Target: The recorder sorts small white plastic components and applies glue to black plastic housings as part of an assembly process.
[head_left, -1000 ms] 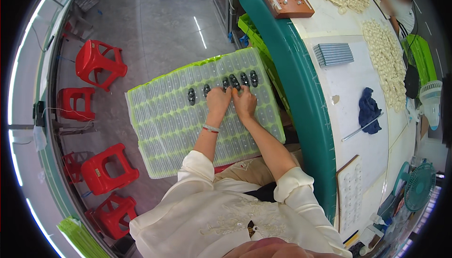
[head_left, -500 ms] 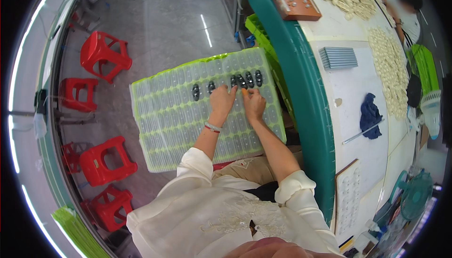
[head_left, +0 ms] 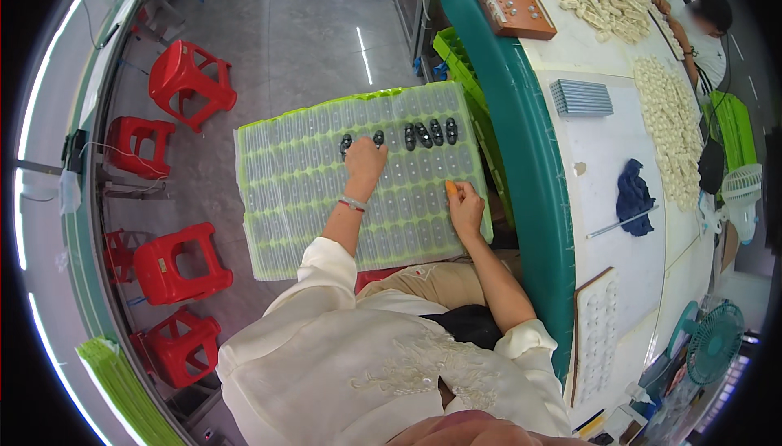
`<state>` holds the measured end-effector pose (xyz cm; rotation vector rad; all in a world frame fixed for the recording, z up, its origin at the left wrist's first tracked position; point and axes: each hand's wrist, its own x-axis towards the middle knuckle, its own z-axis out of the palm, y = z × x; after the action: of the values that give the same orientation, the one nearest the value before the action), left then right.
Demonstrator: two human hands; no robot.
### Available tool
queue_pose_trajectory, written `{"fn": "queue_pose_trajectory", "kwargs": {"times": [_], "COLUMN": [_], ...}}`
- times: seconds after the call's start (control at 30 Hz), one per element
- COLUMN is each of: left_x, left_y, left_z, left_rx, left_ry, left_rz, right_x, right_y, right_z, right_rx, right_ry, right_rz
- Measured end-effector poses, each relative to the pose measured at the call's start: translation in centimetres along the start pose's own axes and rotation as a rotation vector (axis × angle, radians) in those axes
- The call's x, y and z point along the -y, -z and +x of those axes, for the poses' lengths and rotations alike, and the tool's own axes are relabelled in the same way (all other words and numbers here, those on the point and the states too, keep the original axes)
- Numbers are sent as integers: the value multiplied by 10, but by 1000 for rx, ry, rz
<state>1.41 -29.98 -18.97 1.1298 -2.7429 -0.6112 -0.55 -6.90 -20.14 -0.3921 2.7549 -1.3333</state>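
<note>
A light green tray (head_left: 301, 238) with rows of oval pockets in clear plastic lies before me, over my lap. My left hand (head_left: 366, 162) is over its upper middle, fingers curled down. Just beyond its fingers sits one dark, glossy oval piece (head_left: 378, 137); another dark oval piece (head_left: 346, 144) is to its left. Further right, several dark oval pieces (head_left: 423, 135) sit side by side in the same row. My right hand (head_left: 467, 210) hovers at the tray's right part, fingers pinched together, with an orange cover or bit (head_left: 451, 188) at a fingertip. What either hand pinches is hidden.
Red stools (head_left: 183, 263) stand on the left. A green-edged worktable (head_left: 538, 193) runs along my right, bearing pale pieces (head_left: 672, 128), a grey ribbed block (head_left: 581, 98) and a dark blue cloth (head_left: 634, 197). Another person (head_left: 699, 35) is beyond it. Green crates (head_left: 456, 59) stand beside the table.
My right hand has drawn back from the dark pieces, down and to the right. My left hand has shifted left, toward the two separate dark pieces.
</note>
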Motion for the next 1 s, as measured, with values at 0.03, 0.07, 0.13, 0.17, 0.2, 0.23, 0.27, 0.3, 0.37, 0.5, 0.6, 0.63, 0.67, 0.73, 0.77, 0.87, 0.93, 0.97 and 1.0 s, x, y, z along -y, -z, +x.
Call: {"fn": "queue_pose_trajectory", "kwargs": {"times": [0.03, 0.07, 0.13, 0.17, 0.2, 0.23, 0.27, 0.3, 0.37, 0.5, 0.6, 0.63, 0.67, 0.73, 0.77, 0.87, 0.93, 0.97, 1.0], "left_x": [-1, -3, -11, -17, -22, -25, -27, -28, -38, -42, -41, -42, -42, -40, -39, -39, -40, -40, -39], "left_y": [3, 5, 7, 5, 3, -4, -10, -16, -16, -15, -13, -12, -11, -11, -13, -15, -19, -21, -22], "left_z": [3, 6, 10, 11, 10, 9, 8, 8, 1, -3, -1, -1, -2, -4, -5, -6, -6, -7, -6], "left_rx": [-2, 33, 64, 66, 68, 65, 43, 22, 14, -12, -21, -22, -32, -43, -62, -81, -78, -69, -62], "left_ry": [-8, -5, -4, -14, -24, -30, -23, -15, -6, 24, 48, 47, 48, 53, 56, 58, 60, 91, 121], "left_rz": [-3, -48, -93, -107, -120, -123, -115, -107, -107, -84, -82, -82, -76, -67, -69, -84, -95, -95, -95], "right_x": [-2, -3, -1, 0, 0, -1, -2, -2, -7, -9, -6, -9, -12, -15, -15, -12, -7, -6, -7], "right_y": [4, 8, 16, 20, 21, 22, 24, 24, 28, 33, 36, 34, 34, 33, 32, 35, 36, 36, 34], "right_z": [-2, -4, -9, -11, -13, -15, -16, -17, -19, -20, -20, -19, -19, -18, -17, -16, -14, -13, -13], "right_rx": [5, 11, 21, 38, 36, 56, 77, 71, 81, 74, 91, 78, 66, 84, 102, 110, 111, 113, 117], "right_ry": [-27, -53, -83, -113, -109, -124, -140, -136, -140, -144, -170, -124, -79, -108, -139, -168, -178, -189, -188], "right_rz": [61, 122, 147, 172, 173, 184, 194, 194, 165, 152, 183, 180, 177, 188, 200, 224, 229, 236, 235]}}
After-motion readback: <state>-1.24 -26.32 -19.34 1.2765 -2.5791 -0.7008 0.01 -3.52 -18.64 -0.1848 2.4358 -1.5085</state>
